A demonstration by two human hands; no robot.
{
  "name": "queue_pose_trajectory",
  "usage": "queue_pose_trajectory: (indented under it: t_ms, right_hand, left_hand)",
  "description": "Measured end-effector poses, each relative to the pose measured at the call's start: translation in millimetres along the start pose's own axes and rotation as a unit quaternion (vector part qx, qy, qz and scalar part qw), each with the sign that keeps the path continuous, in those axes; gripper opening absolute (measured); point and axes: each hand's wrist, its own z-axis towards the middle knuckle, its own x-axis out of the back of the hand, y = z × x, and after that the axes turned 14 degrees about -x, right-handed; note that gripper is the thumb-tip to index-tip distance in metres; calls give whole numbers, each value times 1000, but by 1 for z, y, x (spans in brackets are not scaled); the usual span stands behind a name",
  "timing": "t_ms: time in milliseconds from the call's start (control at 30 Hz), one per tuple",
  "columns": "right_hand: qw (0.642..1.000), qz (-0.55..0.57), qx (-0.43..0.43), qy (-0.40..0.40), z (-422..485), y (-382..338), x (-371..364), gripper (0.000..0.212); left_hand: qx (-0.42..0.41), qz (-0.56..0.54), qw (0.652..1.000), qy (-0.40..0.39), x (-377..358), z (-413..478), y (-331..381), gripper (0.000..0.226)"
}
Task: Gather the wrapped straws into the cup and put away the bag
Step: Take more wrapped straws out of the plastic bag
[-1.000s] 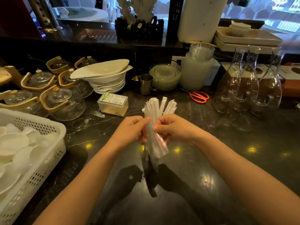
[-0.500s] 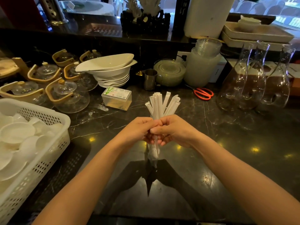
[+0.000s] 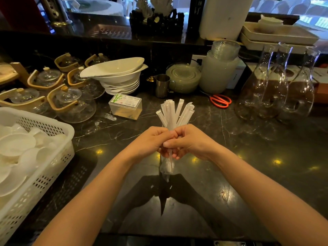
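Left hand (image 3: pixel 152 142) and right hand (image 3: pixel 188 141) meet, both clenched round the straws (image 3: pixel 174 113) in their bag (image 3: pixel 166 167); bare surface (image 3: pixel 257 157) spreads right, a basket (image 3: pixel 58 128) edges the left, cup (image 3: pixel 161 85) beyond

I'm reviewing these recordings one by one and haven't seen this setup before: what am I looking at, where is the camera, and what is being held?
There is no machine here. A person wears a camera on the head, looking forward and down, so the two bare arms are their own. The left hand and right hand together grip a bundle of wrapped straws, whose tops fan out above the fists; a clear plastic bag hangs below. On the dark marble counter lie red scissors, a metal cup, stacked white bowls, glass teapots, glass carafes and a white basket of dishes.
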Motion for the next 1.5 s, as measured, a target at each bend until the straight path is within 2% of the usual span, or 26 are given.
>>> queue_pose_trajectory:
  t_ms: [200, 433, 567, 700, 933, 1067, 1233, 1500]
  right_hand:
    - [1000, 0, 1, 10, -2, 1, 1, 15]
    - [999, -21, -10, -34, -6, 1, 7, 14]
    - [998, -22, -30, -47, -7, 1, 8, 27]
    - [998, -36, -29, -50, -8, 0, 8, 31]
    - [1000, -28, -3, 11, -7, 2, 4, 27]
    - [999, -44, 12, 16, -5, 2, 0, 21]
    - [998, -48, 29, 36, -3, 5, -3, 20]
    - [997, 23, 33, 59, 2, 10, -4, 25]
  left_hand:
    - [-16, 11, 1000, -12, -1, 1, -2, 36]
    - [-6, 25, 999, -28, 3, 4, -5, 32]
    - [8, 29, 999, -19, 2, 4, -8, 33]
    - [7, 27, 999, -17, 1, 3, -9, 32]
    - [-14, 1, 1000, 10, -1, 4, -11, 34]
    - [-35, -8, 999, 8, -5, 2, -9, 37]
    - [-19, 27, 999, 22, -5, 2, -13, 35]
    - [-30, 57, 997, 49, -3, 3, -13, 30]
